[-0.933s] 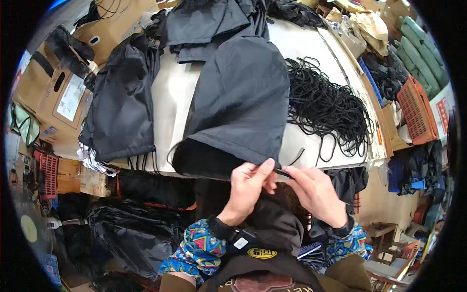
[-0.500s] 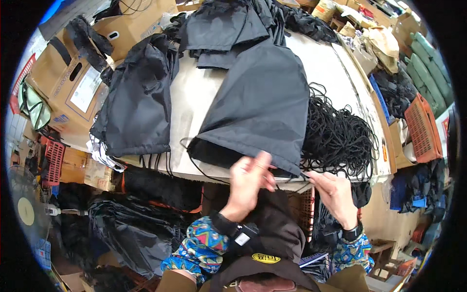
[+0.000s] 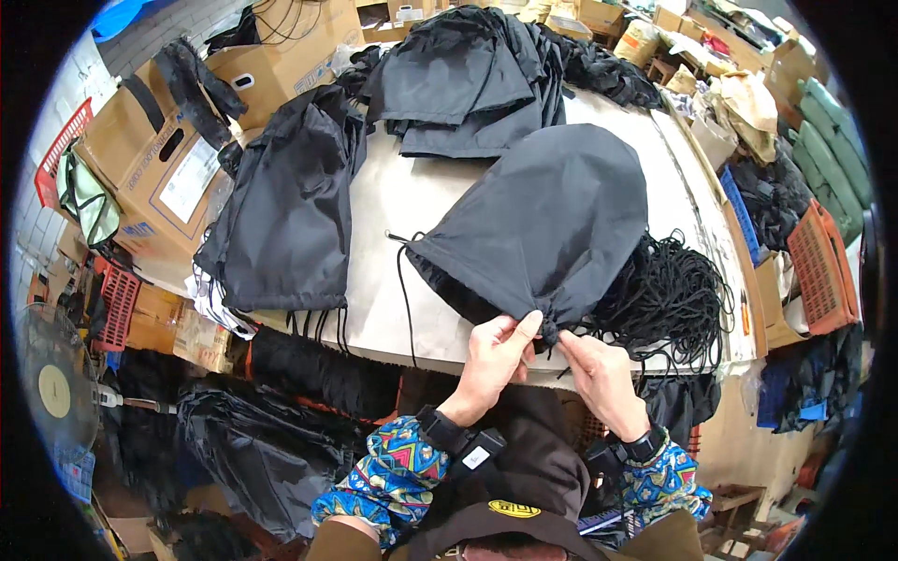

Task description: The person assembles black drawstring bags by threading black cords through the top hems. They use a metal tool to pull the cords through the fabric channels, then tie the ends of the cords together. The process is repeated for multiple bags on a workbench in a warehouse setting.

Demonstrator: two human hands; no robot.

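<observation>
A black drawstring bag [image 3: 547, 224] lies on the pale table [image 3: 393, 215], its gathered mouth pulled toward me at the near edge. My left hand [image 3: 494, 353] pinches the bunched mouth from the left. My right hand [image 3: 599, 366] grips the same bunched spot from the right, thumb against the knot of fabric. A thin black cord [image 3: 404, 285] hangs from the bag's left corner over the table edge. A heap of loose black cords [image 3: 669, 299] lies just right of the bag.
A stack of black bags [image 3: 285, 210] drapes over the table's left edge, another pile [image 3: 477, 79] lies at the far side. Cardboard boxes [image 3: 154, 164] stand left, an orange crate [image 3: 821, 266] right. More black bags [image 3: 253, 439] hang below the table.
The bag's mouth was spread wide between my hands; now it is drawn tight into a bunch, and my hands have come together at the near edge.
</observation>
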